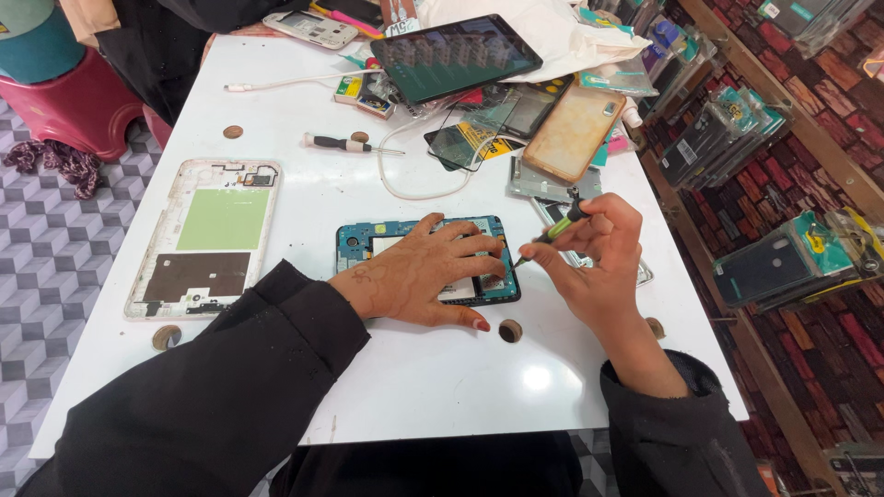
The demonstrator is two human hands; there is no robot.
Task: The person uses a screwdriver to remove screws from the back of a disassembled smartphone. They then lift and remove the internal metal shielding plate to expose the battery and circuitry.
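An opened blue phone body (361, 241) with bare circuitry lies in the middle of the white table (433, 377). My left hand (424, 272) rests flat on it, fingers spread, pinning it down. My right hand (594, 258) pinches a small screwdriver (552, 230) with a green and black handle. Its tip points down-left at the phone's right edge, next to my left fingertips. Both of my arms wear black sleeves.
A white tablet back shell (207, 235) lies at left. A second screwdriver (345, 143), a white cable (295, 81), a dark tablet (456, 55), glass protectors, a tan phone case (573, 131) and loose parts crowd the far side. Packaged covers hang on the brick wall at right.
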